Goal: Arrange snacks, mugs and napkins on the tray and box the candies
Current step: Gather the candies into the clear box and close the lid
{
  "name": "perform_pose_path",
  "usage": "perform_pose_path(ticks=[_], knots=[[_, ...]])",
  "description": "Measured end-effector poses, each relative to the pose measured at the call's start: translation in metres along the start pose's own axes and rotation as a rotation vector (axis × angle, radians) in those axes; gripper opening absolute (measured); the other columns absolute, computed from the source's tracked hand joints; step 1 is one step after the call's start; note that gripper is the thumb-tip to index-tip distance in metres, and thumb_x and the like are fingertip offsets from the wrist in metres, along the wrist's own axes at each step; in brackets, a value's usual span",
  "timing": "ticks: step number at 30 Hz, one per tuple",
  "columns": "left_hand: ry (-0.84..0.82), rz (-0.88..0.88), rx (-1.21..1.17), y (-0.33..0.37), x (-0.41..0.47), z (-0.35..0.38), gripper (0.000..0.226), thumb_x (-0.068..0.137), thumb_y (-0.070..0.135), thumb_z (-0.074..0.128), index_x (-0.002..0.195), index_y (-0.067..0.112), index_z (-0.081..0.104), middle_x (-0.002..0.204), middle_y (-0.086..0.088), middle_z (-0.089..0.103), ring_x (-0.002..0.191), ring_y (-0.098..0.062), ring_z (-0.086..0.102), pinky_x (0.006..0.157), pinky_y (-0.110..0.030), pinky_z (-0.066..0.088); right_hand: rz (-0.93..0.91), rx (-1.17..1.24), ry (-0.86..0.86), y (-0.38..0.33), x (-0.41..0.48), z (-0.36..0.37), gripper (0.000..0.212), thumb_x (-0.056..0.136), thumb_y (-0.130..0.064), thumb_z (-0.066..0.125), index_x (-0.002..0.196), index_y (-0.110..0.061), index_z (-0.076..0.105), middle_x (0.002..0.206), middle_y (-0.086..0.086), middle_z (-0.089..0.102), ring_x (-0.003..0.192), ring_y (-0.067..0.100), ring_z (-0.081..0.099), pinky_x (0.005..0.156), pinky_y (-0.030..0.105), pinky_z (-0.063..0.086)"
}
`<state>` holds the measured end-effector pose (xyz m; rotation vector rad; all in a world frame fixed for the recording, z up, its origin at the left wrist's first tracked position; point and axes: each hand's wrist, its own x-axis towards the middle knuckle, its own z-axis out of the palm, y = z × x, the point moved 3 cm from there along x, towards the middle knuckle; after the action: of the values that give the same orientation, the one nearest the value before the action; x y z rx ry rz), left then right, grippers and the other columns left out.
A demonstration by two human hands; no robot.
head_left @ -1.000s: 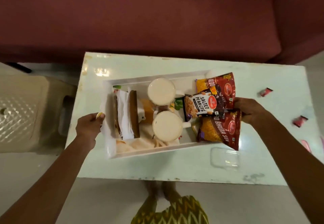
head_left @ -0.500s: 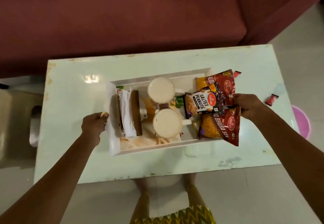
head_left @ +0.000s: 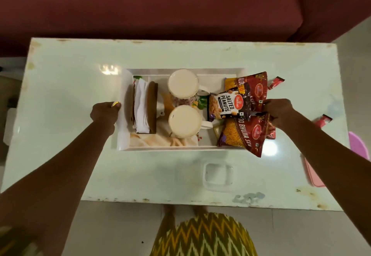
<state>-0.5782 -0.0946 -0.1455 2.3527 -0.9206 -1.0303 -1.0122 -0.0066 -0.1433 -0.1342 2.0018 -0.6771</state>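
A white tray [head_left: 181,147] sits mid-table. In it stand two cream mugs [head_left: 183,84] [head_left: 184,121], white napkins in a brown holder [head_left: 143,107], a salted peanuts packet [head_left: 226,106] and two red-yellow sev packets [head_left: 248,87] [head_left: 241,134] that overhang its right end. My left hand [head_left: 105,112] grips the tray's left rim. My right hand [head_left: 278,111] grips the right end among the packets. Red wrapped candies lie on the table at the right [head_left: 277,82] [head_left: 323,120]. A clear small box [head_left: 218,175] lies near the front edge.
The pale green table [head_left: 70,87] stands before a maroon sofa [head_left: 160,5]. A pink lid [head_left: 315,171] and a pink object [head_left: 358,145] sit at the table's right edge. My feet and patterned clothing [head_left: 202,235] show below the front edge.
The view has shifted, so the table sits more centred and the clear box is plainly seen. Both hands stay on the tray's ends, which holds the same contents.
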Motion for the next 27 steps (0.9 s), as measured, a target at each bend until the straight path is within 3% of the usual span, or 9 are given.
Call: perform_pose_path(ticks=[3, 6, 10, 12, 16, 19, 23, 27], knots=[[0.011, -0.013, -0.002, 0.000, 0.003, 0.010, 0.030, 0.086, 0.019, 0.062, 0.112, 0.005, 0.064, 0.118, -0.018, 0.064, 0.109, -0.034, 0.059, 0.097, -0.037, 0.047, -0.006, -0.074, 0.035, 0.007, 0.009, 0.001, 0.010, 0.080, 0.005, 0.063, 0.077, -0.004, 0.066, 0.095, 0.013, 0.066, 0.079, 0.026, 0.064, 0.080, 0.040, 0.055], [0.006, -0.016, 0.020, -0.001, 0.003, 0.016, 0.028, 0.086, 0.019, 0.061, 0.110, 0.005, 0.065, 0.112, -0.017, 0.065, 0.098, -0.031, 0.060, 0.094, -0.035, 0.048, -0.009, -0.116, 0.056, 0.012, 0.014, 0.001, 0.011, 0.080, 0.001, 0.064, 0.091, -0.002, 0.068, 0.085, 0.009, 0.065, 0.070, 0.023, 0.063, 0.076, 0.040, 0.054], [-0.023, -0.028, 0.032, -0.006, 0.003, 0.021, 0.019, 0.087, 0.019, 0.060, 0.100, 0.007, 0.067, 0.071, -0.007, 0.057, 0.083, -0.023, 0.050, 0.087, -0.035, 0.047, -0.021, -0.139, 0.054, 0.015, 0.017, 0.001, 0.020, 0.078, -0.003, 0.069, 0.098, -0.002, 0.068, 0.092, 0.011, 0.066, 0.083, 0.027, 0.065, 0.080, 0.039, 0.054], [-0.029, -0.035, 0.034, -0.008, 0.003, 0.022, 0.018, 0.087, 0.019, 0.060, 0.100, 0.009, 0.067, 0.065, 0.000, 0.050, 0.082, -0.023, 0.050, 0.086, -0.034, 0.047, -0.025, -0.145, 0.047, 0.016, 0.018, 0.000, 0.022, 0.078, -0.004, 0.070, 0.099, -0.001, 0.068, 0.092, 0.010, 0.066, 0.082, 0.026, 0.065, 0.083, 0.040, 0.054], [-0.049, -0.059, 0.036, -0.013, 0.004, 0.024, 0.017, 0.088, 0.018, 0.059, 0.099, 0.007, 0.066, 0.069, -0.005, 0.051, 0.084, -0.024, 0.049, 0.086, -0.034, 0.046, -0.032, -0.132, 0.060, 0.018, 0.018, -0.001, 0.021, 0.078, -0.003, 0.069, 0.099, -0.001, 0.068, 0.091, 0.010, 0.066, 0.074, 0.023, 0.064, 0.076, 0.037, 0.053], [-0.059, -0.065, 0.031, -0.016, 0.007, 0.025, 0.026, 0.087, 0.019, 0.060, 0.108, 0.003, 0.065, 0.071, -0.003, 0.055, 0.087, -0.026, 0.053, 0.090, -0.035, 0.046, -0.051, -0.141, 0.069, 0.019, 0.019, -0.001, 0.023, 0.077, -0.004, 0.069, 0.100, -0.001, 0.068, 0.093, 0.011, 0.067, 0.084, 0.029, 0.066, 0.085, 0.042, 0.053], [-0.096, -0.044, 0.073, -0.018, 0.011, 0.024, 0.029, 0.087, 0.020, 0.059, 0.111, 0.005, 0.064, 0.105, -0.022, 0.064, 0.104, -0.034, 0.058, 0.097, -0.041, 0.047, -0.070, -0.158, 0.086, 0.021, 0.018, 0.000, 0.027, 0.080, -0.006, 0.068, 0.106, -0.003, 0.066, 0.106, 0.014, 0.068, 0.092, 0.031, 0.066, 0.090, 0.045, 0.052], [-0.125, -0.052, 0.099, -0.015, 0.010, 0.021, 0.029, 0.087, 0.021, 0.059, 0.113, 0.009, 0.063, 0.119, -0.019, 0.063, 0.111, -0.035, 0.058, 0.099, -0.041, 0.046, -0.184, -0.327, 0.147, 0.016, 0.010, -0.003, 0.026, 0.083, -0.012, 0.066, 0.107, -0.004, 0.067, 0.110, 0.016, 0.068, 0.096, 0.031, 0.065, 0.091, 0.044, 0.052]])
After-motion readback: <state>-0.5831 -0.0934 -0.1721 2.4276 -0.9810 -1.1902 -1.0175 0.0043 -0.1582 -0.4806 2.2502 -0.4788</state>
